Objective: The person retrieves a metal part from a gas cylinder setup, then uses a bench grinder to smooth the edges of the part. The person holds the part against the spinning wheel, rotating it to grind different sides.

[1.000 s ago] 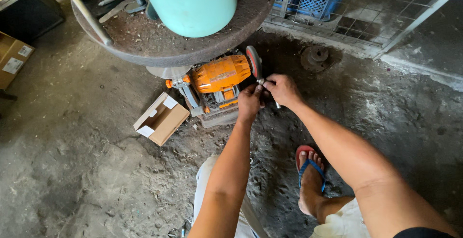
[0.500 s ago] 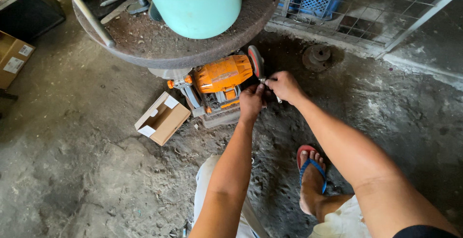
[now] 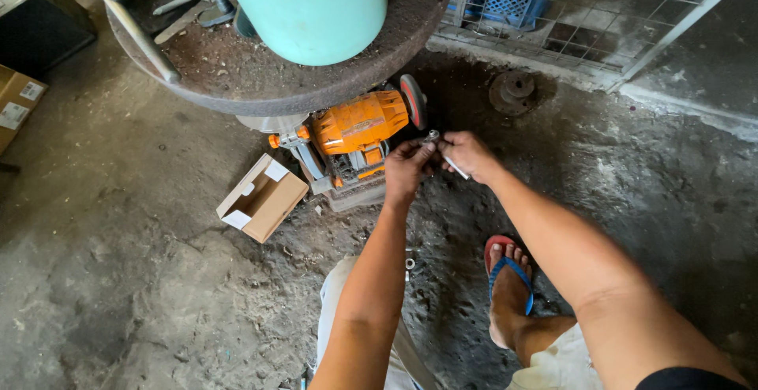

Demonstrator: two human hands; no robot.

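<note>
A small silvery metal part [image 3: 431,135] sits pinched between the fingertips of both hands, just in front of the dark grinding wheel [image 3: 412,99] of an orange bench grinder [image 3: 357,124] that stands on the dirty concrete floor [image 3: 118,279]. The left hand [image 3: 407,169] has its grip closed on the near side of the part. The right hand [image 3: 467,155] has its grip closed on the part too, and a thin silvery tool [image 3: 455,167] lies across its fingers. Left of the grinder lies an open brown cardboard box [image 3: 262,198]. Above the grinder, a round rusty desk [image 3: 237,66] carries a turquoise plastic drum [image 3: 308,7]. To the right, a round rusty metal disc [image 3: 515,90] rests on the floor. A foot in a red and blue flip-flop [image 3: 509,291] stands below the right forearm.
</note>
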